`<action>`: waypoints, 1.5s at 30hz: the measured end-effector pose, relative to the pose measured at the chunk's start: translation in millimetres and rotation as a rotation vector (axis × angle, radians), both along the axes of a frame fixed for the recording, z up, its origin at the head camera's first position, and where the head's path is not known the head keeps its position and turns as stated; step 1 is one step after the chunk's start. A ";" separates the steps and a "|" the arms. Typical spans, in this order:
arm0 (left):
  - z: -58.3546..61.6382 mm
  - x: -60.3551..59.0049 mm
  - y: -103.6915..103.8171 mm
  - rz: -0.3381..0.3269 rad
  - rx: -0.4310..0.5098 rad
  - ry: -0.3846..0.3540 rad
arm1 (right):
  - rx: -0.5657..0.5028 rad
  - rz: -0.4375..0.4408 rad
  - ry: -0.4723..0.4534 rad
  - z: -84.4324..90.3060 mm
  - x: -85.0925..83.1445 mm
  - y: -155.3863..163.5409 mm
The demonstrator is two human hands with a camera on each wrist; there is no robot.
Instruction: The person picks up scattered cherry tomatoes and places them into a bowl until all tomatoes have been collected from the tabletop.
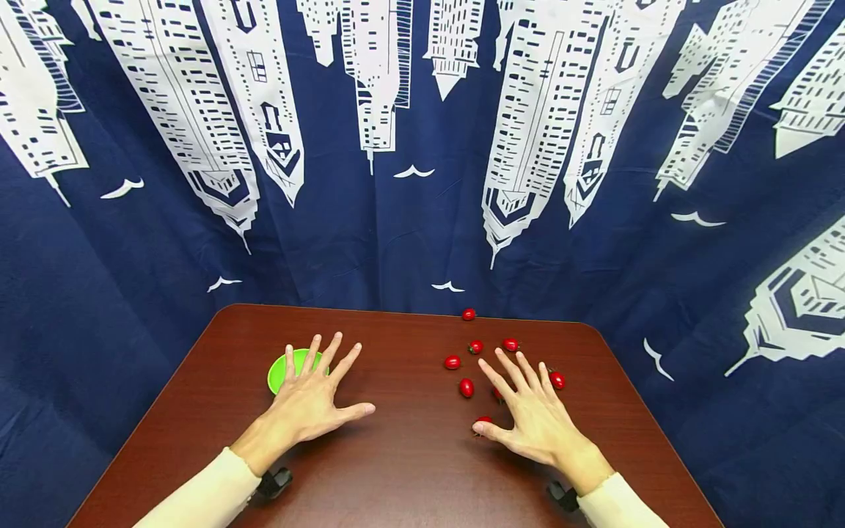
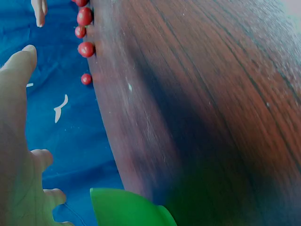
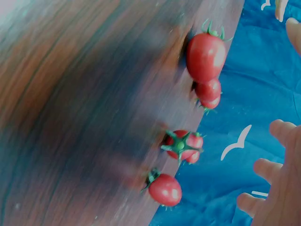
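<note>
On the brown worktop (image 1: 409,469) both hands lie palm down with fingers spread, holding nothing. The left hand (image 1: 309,400) rests at about 9 o'clock from the middle of the worktop, its grip spread wide and flat; its fingertips reach over the near rim of a small green bowl (image 1: 280,370), which sits just beyond the hand at its 11 o'clock. In the left wrist view the bowl's rim (image 2: 124,207) shows at the bottom edge, with the thumb and fingers (image 2: 19,141) straight beside it.

The right hand (image 1: 531,418) rests at about 3 o'clock from the middle, its grip likewise spread and flat. Small red tomatoes (image 1: 466,387) lie scattered about it: one at the thumb tip (image 1: 483,421), one partly hidden under the index finger (image 1: 497,394), one just beside the little finger at 1 o'clock (image 1: 557,380), and one at 10 o'clock from the hand. Farther off at 11 to 12 o'clock lie three more in a loose row (image 1: 452,361) (image 1: 475,346) (image 1: 510,344), and a last one sits alone near the worktop's far edge (image 1: 468,314). The right wrist view shows several of them close up with green stalks (image 3: 205,56), apart from the straight fingers (image 3: 282,179).

Behind the worktop hangs a dark blue cloth (image 1: 409,242) printed with white towers and birds.
</note>
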State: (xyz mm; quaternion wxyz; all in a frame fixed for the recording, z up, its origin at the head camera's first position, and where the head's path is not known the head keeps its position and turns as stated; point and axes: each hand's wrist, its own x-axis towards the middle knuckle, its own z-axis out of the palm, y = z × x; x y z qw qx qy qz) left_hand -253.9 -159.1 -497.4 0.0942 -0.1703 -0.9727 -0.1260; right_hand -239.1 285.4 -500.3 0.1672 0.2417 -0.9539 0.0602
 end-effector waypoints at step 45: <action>-2.0 1.7 -79.9 0.056 0.247 0.003 | -0.001 0.227 -0.022 6.9 -7.0 -74.2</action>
